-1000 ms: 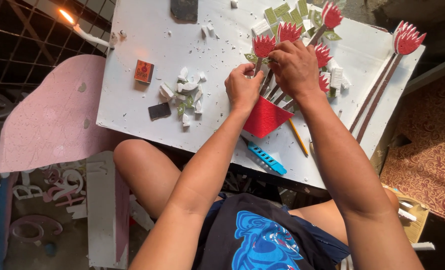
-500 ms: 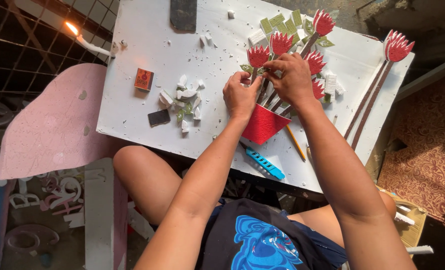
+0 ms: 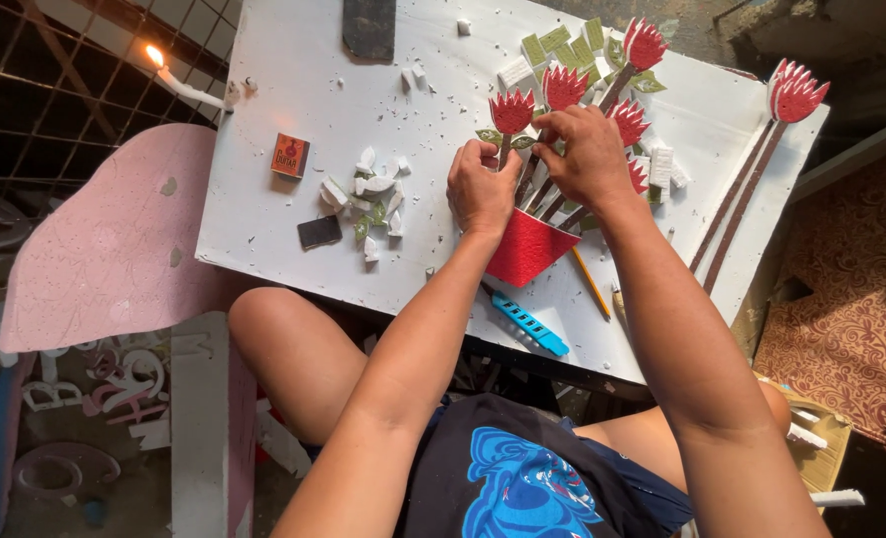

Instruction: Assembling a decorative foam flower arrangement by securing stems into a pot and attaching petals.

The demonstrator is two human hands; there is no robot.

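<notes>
A red cone-shaped pot (image 3: 527, 249) lies flat on the white board (image 3: 293, 229), with several red foam flowers (image 3: 564, 88) on brown stems fanning out of it. My left hand (image 3: 481, 187) presses on the stem under the leftmost flower (image 3: 511, 112), fingers pinched near its green leaves. My right hand (image 3: 587, 154) rests over the middle stems, fingertips touching the same spot by the green leaf (image 3: 524, 141). Two more long-stemmed red flowers (image 3: 793, 95) lie apart at the right edge.
A lit candle (image 3: 179, 85) stands at the board's left edge beside a small orange matchbox (image 3: 290, 156). White and green foam scraps (image 3: 371, 199), a black square (image 3: 319, 232), a blue cutter (image 3: 529, 324) and a pencil (image 3: 590, 282) lie about. A pink foam sheet (image 3: 104, 239) leans at left.
The view has shifted slightly. Both hands have stayed on the flower stems, the right hand sliding a little lower and left toward the leftmost flower's leaves.
</notes>
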